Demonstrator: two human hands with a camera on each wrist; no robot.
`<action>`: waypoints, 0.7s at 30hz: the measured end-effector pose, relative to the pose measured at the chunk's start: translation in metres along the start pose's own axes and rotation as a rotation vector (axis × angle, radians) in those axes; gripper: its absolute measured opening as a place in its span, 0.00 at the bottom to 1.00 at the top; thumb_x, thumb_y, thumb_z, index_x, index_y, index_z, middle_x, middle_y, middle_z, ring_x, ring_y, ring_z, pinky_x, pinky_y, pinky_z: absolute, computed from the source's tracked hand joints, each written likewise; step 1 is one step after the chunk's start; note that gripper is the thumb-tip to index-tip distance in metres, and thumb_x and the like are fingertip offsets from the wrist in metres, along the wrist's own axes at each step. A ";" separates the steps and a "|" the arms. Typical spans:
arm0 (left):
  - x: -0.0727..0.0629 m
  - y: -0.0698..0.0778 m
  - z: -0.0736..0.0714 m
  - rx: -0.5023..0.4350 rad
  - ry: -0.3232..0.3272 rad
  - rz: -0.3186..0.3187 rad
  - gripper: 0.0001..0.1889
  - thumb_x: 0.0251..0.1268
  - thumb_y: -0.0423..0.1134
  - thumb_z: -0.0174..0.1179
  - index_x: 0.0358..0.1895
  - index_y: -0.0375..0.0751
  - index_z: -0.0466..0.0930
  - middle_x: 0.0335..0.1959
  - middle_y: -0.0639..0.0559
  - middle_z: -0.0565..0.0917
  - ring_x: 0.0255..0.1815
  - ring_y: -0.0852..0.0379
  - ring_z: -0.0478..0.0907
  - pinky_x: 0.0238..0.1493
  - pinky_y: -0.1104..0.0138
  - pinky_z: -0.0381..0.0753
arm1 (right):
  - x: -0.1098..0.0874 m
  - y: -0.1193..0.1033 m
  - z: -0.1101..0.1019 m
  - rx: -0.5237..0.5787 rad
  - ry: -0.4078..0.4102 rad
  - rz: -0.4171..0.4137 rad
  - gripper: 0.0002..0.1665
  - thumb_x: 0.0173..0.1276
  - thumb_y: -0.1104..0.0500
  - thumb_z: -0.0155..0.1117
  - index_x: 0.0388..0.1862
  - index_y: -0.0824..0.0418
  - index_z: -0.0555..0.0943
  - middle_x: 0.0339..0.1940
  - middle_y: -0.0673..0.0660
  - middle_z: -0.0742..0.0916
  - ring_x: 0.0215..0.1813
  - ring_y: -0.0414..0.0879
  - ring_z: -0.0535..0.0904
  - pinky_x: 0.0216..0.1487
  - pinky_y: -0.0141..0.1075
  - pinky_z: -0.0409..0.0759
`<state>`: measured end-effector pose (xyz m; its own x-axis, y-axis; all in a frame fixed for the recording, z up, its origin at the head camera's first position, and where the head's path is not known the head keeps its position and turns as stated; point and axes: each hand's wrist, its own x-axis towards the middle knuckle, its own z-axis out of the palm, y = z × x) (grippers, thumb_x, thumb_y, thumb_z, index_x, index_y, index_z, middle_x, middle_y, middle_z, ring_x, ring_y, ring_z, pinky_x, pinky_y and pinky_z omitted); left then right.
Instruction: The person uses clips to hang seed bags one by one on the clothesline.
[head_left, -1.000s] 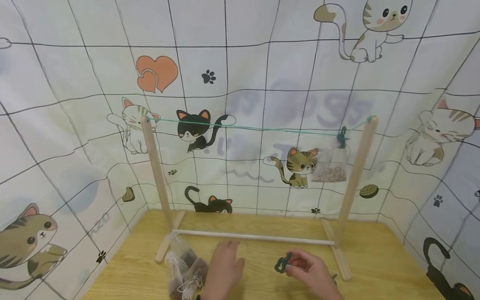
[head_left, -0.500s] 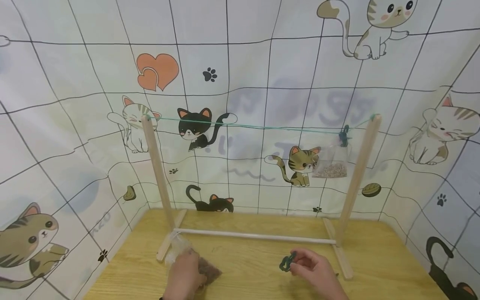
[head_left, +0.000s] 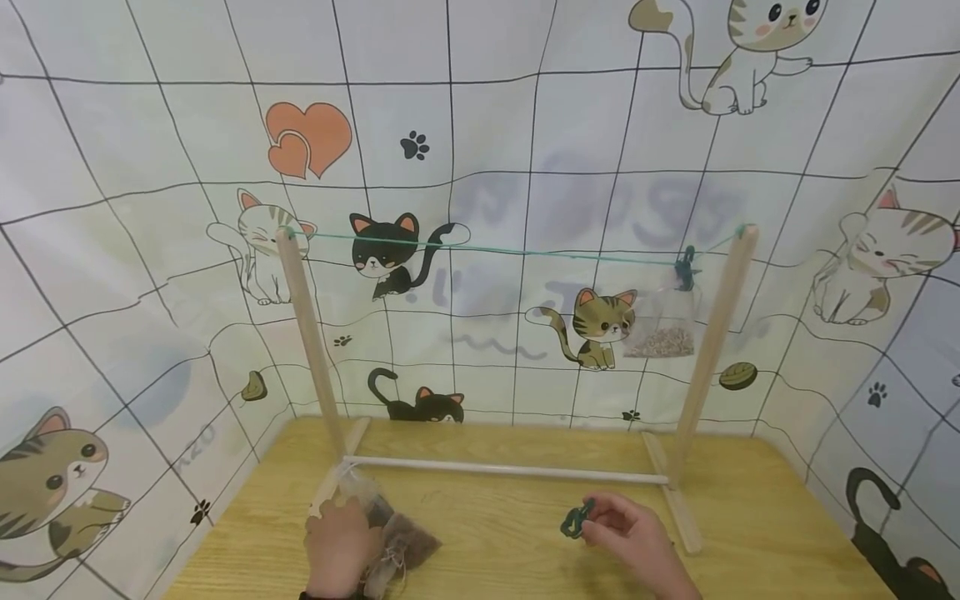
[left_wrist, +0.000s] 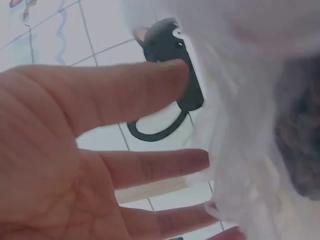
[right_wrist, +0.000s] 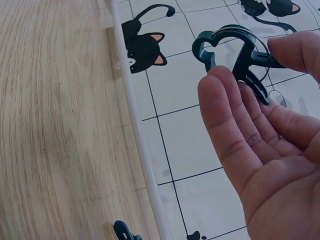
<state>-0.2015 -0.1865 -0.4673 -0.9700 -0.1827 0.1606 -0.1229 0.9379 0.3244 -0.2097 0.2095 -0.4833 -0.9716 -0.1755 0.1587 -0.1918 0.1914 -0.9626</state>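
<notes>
My left hand (head_left: 341, 546) is at the left of a pile of clear plastic bags (head_left: 411, 537) with dark brown contents and whitish string. The left wrist view shows its fingers spread and fairly straight, with fingertips close to crumpled clear plastic (left_wrist: 240, 130); whether they touch it I cannot tell. My right hand (head_left: 636, 542) pinches a dark green plastic clip (right_wrist: 232, 35) between thumb and fingers, above the table near the rack's right foot. A similar clip (head_left: 685, 271) holds a clear bag of light brown bits (head_left: 663, 340) on a green string (head_left: 487, 250).
A wooden rack carries the string between its left post (head_left: 307, 325) and right post (head_left: 716, 342). A white rod (head_left: 502, 471) joins the posts low down. Another green clip (right_wrist: 125, 232) lies on the wooden table (head_left: 495, 533). Cat-patterned sheeting (head_left: 480, 150) surrounds the table.
My left hand moved left from the middle of the table, over the bag pile, to its left side. One bag now lies farther right. The right hand still pinches the clip.
</notes>
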 end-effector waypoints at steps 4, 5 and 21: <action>0.004 -0.006 0.000 -0.073 -0.026 -0.039 0.20 0.53 0.34 0.69 0.40 0.18 0.76 0.32 0.25 0.73 0.34 0.28 0.76 0.34 0.40 0.80 | 0.000 -0.001 -0.001 0.001 -0.008 0.015 0.24 0.70 0.65 0.70 0.61 0.77 0.77 0.39 0.56 0.85 0.37 0.41 0.87 0.42 0.39 0.88; 0.005 -0.007 0.000 -0.098 -0.017 -0.038 0.19 0.52 0.32 0.68 0.41 0.17 0.75 0.31 0.25 0.73 0.32 0.30 0.77 0.31 0.42 0.81 | 0.000 -0.002 -0.001 0.003 -0.011 0.019 0.24 0.71 0.64 0.69 0.61 0.77 0.77 0.39 0.56 0.85 0.37 0.41 0.87 0.42 0.40 0.88; -0.001 0.010 -0.029 -0.361 -0.141 0.064 0.08 0.55 0.22 0.57 0.35 0.34 0.81 0.29 0.46 0.81 0.25 0.53 0.72 0.24 0.63 0.73 | 0.000 -0.002 -0.002 0.004 0.006 0.023 0.24 0.71 0.65 0.69 0.61 0.77 0.77 0.39 0.56 0.85 0.37 0.42 0.88 0.42 0.41 0.89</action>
<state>-0.1953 -0.1853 -0.4376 -0.9957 -0.0610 0.0695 -0.0037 0.7774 0.6289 -0.2097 0.2108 -0.4809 -0.9765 -0.1653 0.1383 -0.1692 0.1910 -0.9669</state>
